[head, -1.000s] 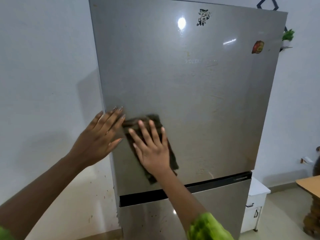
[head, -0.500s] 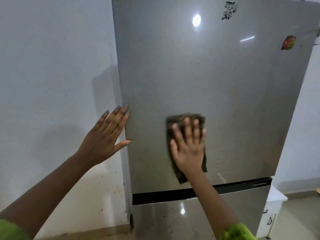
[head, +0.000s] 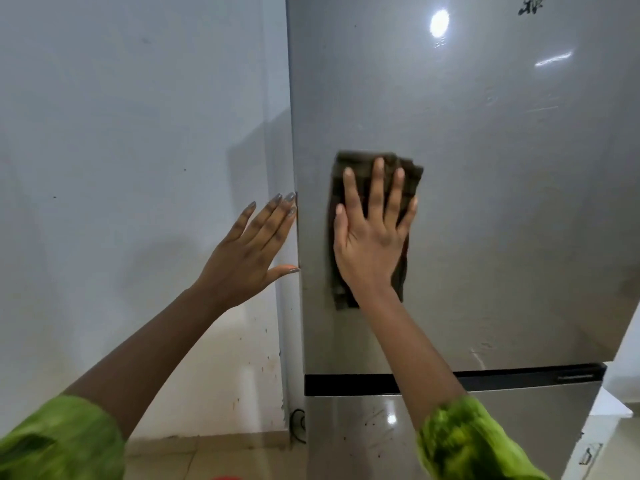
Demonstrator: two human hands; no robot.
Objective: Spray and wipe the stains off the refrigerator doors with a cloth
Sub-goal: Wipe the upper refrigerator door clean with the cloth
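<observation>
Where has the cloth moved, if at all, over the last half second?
Yes: the cloth, under the right hand, has slid left, nearer the fridge door's left edge.

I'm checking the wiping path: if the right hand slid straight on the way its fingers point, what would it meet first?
Probably nothing soon. The right hand, flat on the cloth, points up the upper door; bare steel lies ahead, then only a light reflection.

Right hand presses a dark cloth flat against the upper door; left hand braces its edge.
</observation>
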